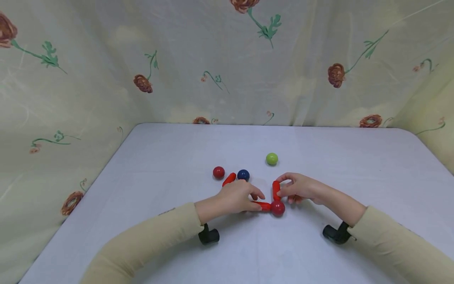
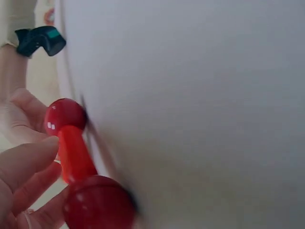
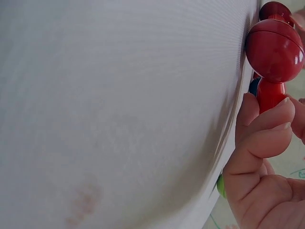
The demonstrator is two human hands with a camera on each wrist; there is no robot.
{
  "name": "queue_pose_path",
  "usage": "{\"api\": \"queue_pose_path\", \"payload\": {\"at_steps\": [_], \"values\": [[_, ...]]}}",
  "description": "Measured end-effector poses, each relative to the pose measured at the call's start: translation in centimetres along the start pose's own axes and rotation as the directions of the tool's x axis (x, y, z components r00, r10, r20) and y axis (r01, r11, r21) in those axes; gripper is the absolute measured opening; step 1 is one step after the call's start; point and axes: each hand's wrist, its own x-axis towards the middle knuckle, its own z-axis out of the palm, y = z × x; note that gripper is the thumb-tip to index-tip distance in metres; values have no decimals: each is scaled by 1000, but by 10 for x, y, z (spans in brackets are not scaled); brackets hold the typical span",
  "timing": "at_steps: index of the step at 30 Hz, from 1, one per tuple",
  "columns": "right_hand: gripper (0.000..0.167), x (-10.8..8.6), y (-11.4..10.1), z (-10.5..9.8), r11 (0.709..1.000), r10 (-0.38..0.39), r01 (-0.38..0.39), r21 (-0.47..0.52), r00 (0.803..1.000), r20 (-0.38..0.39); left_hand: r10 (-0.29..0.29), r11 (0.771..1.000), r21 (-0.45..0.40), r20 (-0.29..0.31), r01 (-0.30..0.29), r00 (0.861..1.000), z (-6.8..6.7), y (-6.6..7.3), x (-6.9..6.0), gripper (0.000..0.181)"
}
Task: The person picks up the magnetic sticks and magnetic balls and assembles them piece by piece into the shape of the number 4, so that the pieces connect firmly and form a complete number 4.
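Observation:
My left hand [image 1: 238,197] pinches a red stick [image 1: 263,206] lying sideways, its right end against a dark red ball [image 1: 278,208]. In the left wrist view, that stick [image 2: 76,157] runs between the far ball [image 2: 66,116] and a nearer red ball [image 2: 100,204], which my hand hides from the head view. My right hand [image 1: 298,187] holds a second red stick [image 1: 276,190] between thumb and fingers. This stick points away from me, and its near end meets the same dark red ball, also visible in the right wrist view.
Beyond the left hand lie a red ball [image 1: 218,172], a blue ball [image 1: 243,175] and a partly covered red stick [image 1: 229,178]. A green ball [image 1: 272,159] sits farther back on the white table [image 1: 170,150]. Flowered cloth [image 1: 198,59] hangs behind it.

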Motion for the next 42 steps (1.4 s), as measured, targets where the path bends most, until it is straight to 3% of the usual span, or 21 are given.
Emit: {"api": "queue_pose_path", "payload": {"at_steps": [9, 19, 30, 42], "values": [[51, -1, 0, -1, 1000, 0, 0, -1, 1000, 6, 96, 993, 66, 22, -97, 995, 2, 17, 14, 30], [50, -1, 1, -4, 1000, -6, 6, 7, 1000, 22, 148, 989, 17, -55, -148, 987, 11, 12, 14, 29], [52, 0, 3, -6, 1000, -6, 5, 23, 1000, 25, 147, 989, -15, -65, -149, 987, 15, 11, 14, 28], [52, 10, -1, -35, 996, -54, 43, -77, 988, -148, 140, 990, -16, -69, -142, 988, 17, 9, 15, 28]]}}
